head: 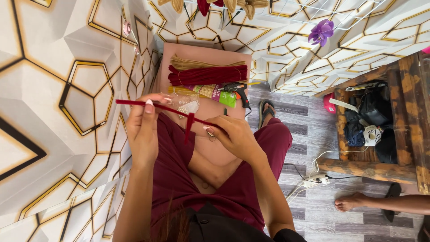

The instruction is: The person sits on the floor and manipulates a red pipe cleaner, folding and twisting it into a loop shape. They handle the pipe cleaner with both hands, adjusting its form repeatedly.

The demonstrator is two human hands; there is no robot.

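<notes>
Twisting dark-red pipe cleaners together over the lap.
The left hand (142,130) pinched one end of the long stem (161,108); the right hand (235,136) was closed on the other, where a short piece (190,127) hung down. By my reading, joining was underway, and a tighter wrap seemed needed next.

A thin dark red fuzzy stem (165,108) is stretched slantwise across the middle left of the frame, from upper left down to the right, with a short piece hanging down near its middle.
</notes>
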